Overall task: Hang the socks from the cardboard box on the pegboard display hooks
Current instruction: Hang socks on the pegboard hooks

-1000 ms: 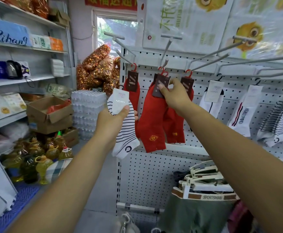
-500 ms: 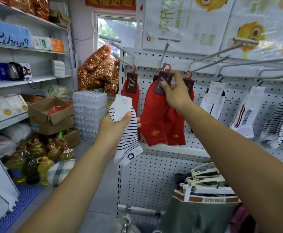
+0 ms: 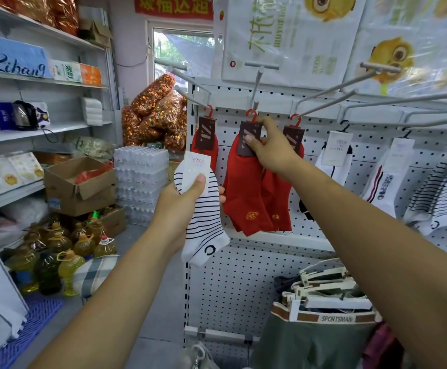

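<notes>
My right hand (image 3: 271, 149) pinches the dark card tag of a red sock pair (image 3: 246, 193), whose red plastic hanger sits at the tip of a white metal hook (image 3: 255, 86) on the pegboard (image 3: 243, 283). Two more red pairs hang on either side, one on the left (image 3: 206, 139) and one on the right (image 3: 293, 134). My left hand (image 3: 184, 201) grips a white sock pair with black stripes (image 3: 203, 222) by its white card, held in front of the board's left edge. An open cardboard box (image 3: 80, 182) holding something red stands on the shelf unit at the left.
White and striped socks (image 3: 387, 179) hang on hooks to the right. Long bare hooks (image 3: 331, 89) jut out above them. Folded underwear on hangers (image 3: 323, 312) sits below. Oil bottles (image 3: 57, 251), stacked water packs (image 3: 141, 182) and shelves fill the left side.
My right hand has lifted the red pair higher, bringing its red hanger up to the tip of the hook. The left hand with the striped pair has stayed about where it was.
</notes>
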A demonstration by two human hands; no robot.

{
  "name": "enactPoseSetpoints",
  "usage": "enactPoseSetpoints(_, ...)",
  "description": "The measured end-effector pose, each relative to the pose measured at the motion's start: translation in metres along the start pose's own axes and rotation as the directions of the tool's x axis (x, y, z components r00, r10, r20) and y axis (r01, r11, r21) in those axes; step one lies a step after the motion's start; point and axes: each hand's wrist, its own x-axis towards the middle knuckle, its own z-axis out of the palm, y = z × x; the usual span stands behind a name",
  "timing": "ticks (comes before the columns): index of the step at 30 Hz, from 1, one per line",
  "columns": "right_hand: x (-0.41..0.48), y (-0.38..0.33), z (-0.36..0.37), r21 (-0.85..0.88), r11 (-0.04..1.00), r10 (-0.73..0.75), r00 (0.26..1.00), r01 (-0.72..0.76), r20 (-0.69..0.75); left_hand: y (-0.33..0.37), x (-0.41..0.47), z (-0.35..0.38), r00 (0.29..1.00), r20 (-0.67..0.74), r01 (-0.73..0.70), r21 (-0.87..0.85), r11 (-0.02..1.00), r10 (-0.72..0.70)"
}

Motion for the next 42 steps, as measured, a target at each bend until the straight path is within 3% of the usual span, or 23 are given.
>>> enactPoseSetpoints(3, -0.007, 0.01, 0.004, 0.041, 0.996, 0.082, 0.995, -0.079, -0.059, -0.002, -0.002, 0.001, 0.999, 0.025, 0.028, -0.05, 0.998, -0.027)
enactPoseSetpoints(8, -0.055, 0.014, 0.008, 0.101, 0.991, 0.115, 0.929, -0.085, -0.351, -0.008, -0.001, 0.003, 0.982, 0.065, 0.188, -0.233, 0.954, -0.177)
enactPoseSetpoints(11, -0.098, 0.013, 0.006, 0.25, 0.962, 0.178, 0.939, -0.105, -0.293, -0.012, -0.005, 0.016, 0.97, 0.134, 0.238, -0.345, 0.908, -0.204)
enactPoseSetpoints(13, -0.122, 0.009, 0.001, 0.325, 0.936, 0.209, 0.957, -0.136, -0.2, -0.016, -0.011, 0.032, 0.962, 0.202, 0.246, -0.329, 0.912, -0.187)
enactPoseSetpoints(18, -0.163, 0.004, -0.035, 0.347, 0.92, 0.242, 0.96, -0.182, -0.139, -0.028, -0.033, 0.089, 0.965, 0.255, 0.102, -0.138, 0.985, -0.064)
enactPoseSetpoints(22, -0.191, 0.017, -0.076, 0.401, 0.899, 0.284, 0.932, -0.177, -0.224, -0.036, -0.05, 0.137, 0.945, 0.325, 0.044, -0.044, 0.998, -0.028)
enactPoseSetpoints(30, -0.221, 0.065, -0.169, 0.337, 0.927, 0.285, 0.891, -0.162, -0.354, -0.053, -0.069, 0.237, 0.93, 0.366, -0.035, 0.179, 0.983, -0.034)
enactPoseSetpoints(37, -0.224, 0.106, -0.256, 0.276, 0.945, 0.291, 0.833, -0.174, -0.47, -0.054, -0.074, 0.321, 0.951, 0.247, -0.252, 0.278, 0.927, 0.184)
enactPoseSetpoints(42, -0.211, 0.149, -0.318, 0.237, 0.957, 0.275, 0.783, -0.167, -0.558, -0.042, -0.067, 0.376, 0.898, 0.149, -0.439, 0.328, 0.836, 0.413)
